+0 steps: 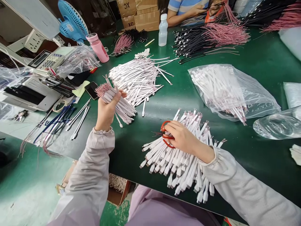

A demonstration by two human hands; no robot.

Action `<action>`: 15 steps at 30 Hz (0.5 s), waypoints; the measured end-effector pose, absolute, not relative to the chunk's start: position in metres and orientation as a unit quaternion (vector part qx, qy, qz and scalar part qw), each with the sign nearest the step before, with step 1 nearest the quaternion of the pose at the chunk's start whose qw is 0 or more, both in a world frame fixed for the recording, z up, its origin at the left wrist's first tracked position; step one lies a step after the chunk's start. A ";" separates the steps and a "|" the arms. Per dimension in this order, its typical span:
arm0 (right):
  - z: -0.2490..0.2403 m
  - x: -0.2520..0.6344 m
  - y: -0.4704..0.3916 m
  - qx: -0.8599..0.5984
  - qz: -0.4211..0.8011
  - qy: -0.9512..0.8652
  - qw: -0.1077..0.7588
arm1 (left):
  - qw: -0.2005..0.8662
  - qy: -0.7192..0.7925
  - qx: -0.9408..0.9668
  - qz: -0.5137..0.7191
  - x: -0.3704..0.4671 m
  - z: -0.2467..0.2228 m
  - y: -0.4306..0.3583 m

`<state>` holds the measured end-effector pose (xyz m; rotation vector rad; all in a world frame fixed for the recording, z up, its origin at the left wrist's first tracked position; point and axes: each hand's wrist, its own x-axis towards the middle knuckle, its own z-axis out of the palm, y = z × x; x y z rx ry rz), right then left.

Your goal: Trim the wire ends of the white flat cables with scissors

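Note:
A bundle of white cables (pixel 124 110) with stripped pinkish wire ends is wrapped in the fingers of my left hand (pixel 107 110), raised over the table. My right hand (pixel 182 136) grips red-handled scissors (pixel 167 125), their short blades pointing left. Below that hand spreads a pile of white cables with plugs (pixel 174 160), the connectors facing the table's front edge. Beyond my left hand lies another heap of white cables (pixel 136 75), some strands straying to the right.
A clear plastic bag of white cables (pixel 218 88) and a large clear bottle (pixel 279 124) lie at right. Black and pink cables (pixel 207 37) lie near a co-worker's arms (pixel 185 15). A pink bottle (pixel 98 48), a phone (pixel 91 90) and a blue fan (pixel 71 23) stand or lie left.

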<state>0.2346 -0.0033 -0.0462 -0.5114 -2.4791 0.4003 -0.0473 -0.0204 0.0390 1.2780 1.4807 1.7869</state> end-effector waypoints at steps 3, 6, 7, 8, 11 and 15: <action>-0.046 0.235 -0.003 -0.199 0.159 -0.926 0.280 | 0.244 0.528 0.472 0.663 -0.045 0.045 -0.021; -0.045 0.236 -0.002 -0.195 0.178 -0.924 0.277 | 0.258 0.524 0.480 0.655 -0.034 0.062 -0.020; -0.044 0.237 -0.001 -0.189 0.185 -0.924 0.275 | 0.283 0.527 0.479 0.642 -0.028 0.067 -0.018; -0.043 0.238 -0.001 -0.183 0.192 -0.924 0.274 | 0.328 0.539 0.474 0.614 -0.021 0.070 -0.016; -0.040 0.242 0.001 -0.174 0.207 -0.925 0.267 | 0.536 0.561 0.414 0.476 0.006 0.063 -0.002; -0.041 0.248 0.001 -0.185 0.217 -0.916 0.283 | 0.702 0.536 0.319 0.344 0.036 0.025 0.015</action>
